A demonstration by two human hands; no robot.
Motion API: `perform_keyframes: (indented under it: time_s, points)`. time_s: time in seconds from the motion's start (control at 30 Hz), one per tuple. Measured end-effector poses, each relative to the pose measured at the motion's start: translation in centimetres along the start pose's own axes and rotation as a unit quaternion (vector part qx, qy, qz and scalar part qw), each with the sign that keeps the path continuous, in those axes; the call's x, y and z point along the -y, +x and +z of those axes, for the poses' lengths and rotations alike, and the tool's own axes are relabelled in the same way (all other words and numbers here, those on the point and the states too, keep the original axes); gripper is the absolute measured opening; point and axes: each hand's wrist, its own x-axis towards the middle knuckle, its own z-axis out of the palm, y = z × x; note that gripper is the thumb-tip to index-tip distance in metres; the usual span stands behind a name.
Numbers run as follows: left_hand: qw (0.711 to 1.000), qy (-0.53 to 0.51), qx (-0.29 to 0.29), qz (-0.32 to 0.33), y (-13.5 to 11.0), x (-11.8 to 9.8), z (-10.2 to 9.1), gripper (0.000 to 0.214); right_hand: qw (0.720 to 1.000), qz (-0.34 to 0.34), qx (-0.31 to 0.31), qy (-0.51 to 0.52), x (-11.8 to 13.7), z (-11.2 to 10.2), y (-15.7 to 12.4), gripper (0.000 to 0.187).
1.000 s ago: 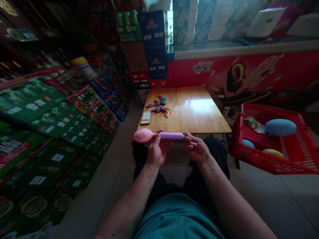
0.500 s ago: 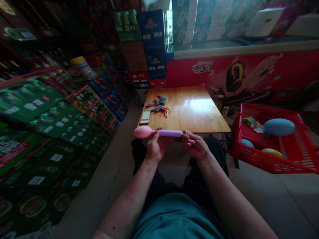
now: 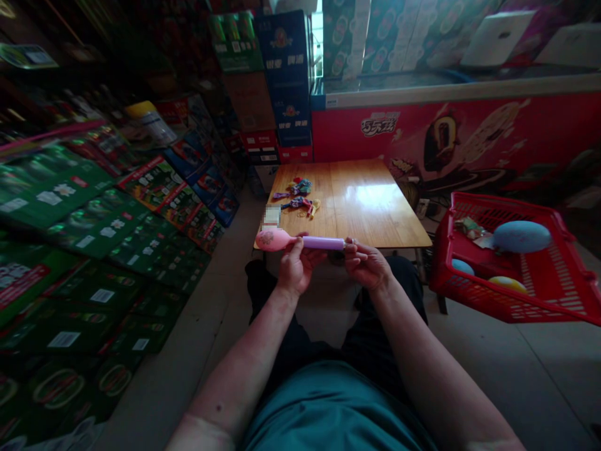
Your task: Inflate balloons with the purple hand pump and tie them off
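Nearest: the person's lap and both forearms, cut off at the lower edge.

Left hand (image 3: 292,270) — grip closed around the near end of a lilac hand pump (image 3: 323,243), at the neck of a pink balloon (image 3: 273,240). The balloon is partly filled, fitted on the pump's left end, and bears a small printed motif too blurred to read.

Right hand (image 3: 369,266) — grip closed at the pump's right end; the part it holds is hidden behind the fingers. Pump and balloon are held level, just in front of the near edge of the wooden surface (image 3: 375,213).

On the surface, far left: a loose heap of uninflated balloons (image 3: 299,196) in mixed colours, and a small flat item (image 3: 271,216), blurred.

Right: red plastic basket (image 3: 558,294), holding a blue balloon (image 3: 521,236), a yellow one (image 3: 508,284), a second blue one (image 3: 462,267) partly hidden by the rim, and crumpled packaging (image 3: 472,227).

Left: stacked green cartons (image 3: 70,213), dim. Far: a red chest freezer (image 3: 451,134) — its lid contents are indistinct.
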Motion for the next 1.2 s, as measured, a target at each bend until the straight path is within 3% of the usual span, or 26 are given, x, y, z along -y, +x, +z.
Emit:
perform_keyframes:
  time_s: [0.23,0.4,0.47,0.67,0.73,0.87,1.2]
  points:
    - [0.998,-0.019,-0.04,0.04,0.0,-1.9,-1.4,0.022,1.0,-0.017,0.007,0.0,2.1,0.2,-1.6,0.015]
    - [1.0,-0.002,0.007,0.027,-0.8,-0.8,0.3,0.029,1.0,-0.004,0.029,-0.006,0.0,0.8,-0.5,0.01]
    - [1.0,0.0,0.001,0.017,-0.8,-0.6,0.4,0.026,0.999,0.005,0.031,-0.008,-0.4,0.6,-0.4,0.011]
    - [0.998,-0.003,-0.034,0.044,-0.1,-2.5,-0.8,0.026,0.999,-0.014,0.029,-0.006,1.9,0.8,-2.1,0.014]
    - [0.998,-0.002,-0.02,0.057,0.1,-2.6,-0.4,0.028,0.999,-0.033,0.02,-0.002,1.9,1.4,-2.0,0.016]
    - [1.0,-0.006,0.018,0.02,0.5,-1.8,0.9,0.027,0.999,-0.011,0.032,-0.004,0.7,2.3,-0.4,0.013]
    - [1.0,0.004,0.002,0.006,1.9,-1.7,2.1,0.022,0.999,-0.003,0.023,0.026,1.6,2.1,0.7,0.023]
